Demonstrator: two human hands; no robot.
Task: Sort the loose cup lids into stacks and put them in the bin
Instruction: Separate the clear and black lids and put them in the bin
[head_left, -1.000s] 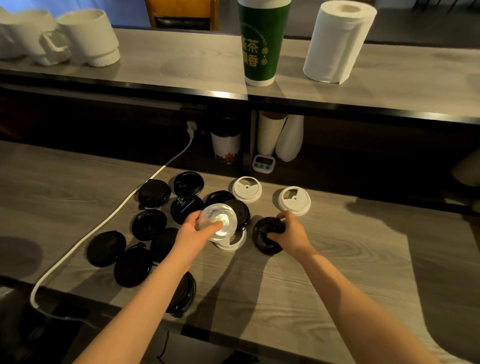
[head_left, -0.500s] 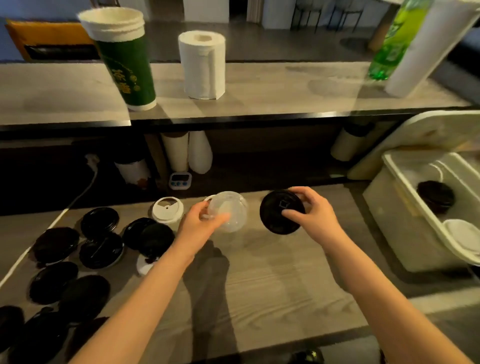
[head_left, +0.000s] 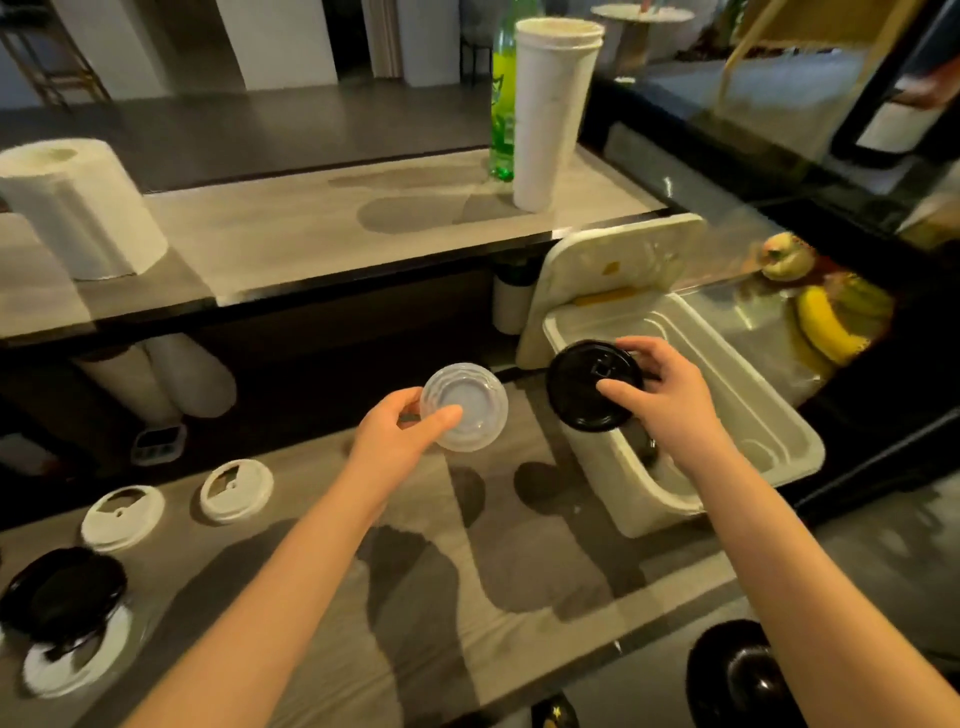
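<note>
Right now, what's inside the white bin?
A dark shape lies at the near end of the bin, maybe another lid. The right hand and the black lid it holds cover the rest there.

I count one clear lid (head_left: 472, 400) mid-frame and one black lid (head_left: 571, 379) just right of it. Three white lids (head_left: 236, 490) lie at left and lower left, the lowest partly under a pile of black lids (head_left: 62, 592) I cannot number. At right, one bin (head_left: 608, 478). Along the top: one paper towel roll (head_left: 72, 208), one green bottle (head_left: 503, 104), one tall white cup (head_left: 553, 114).
</note>
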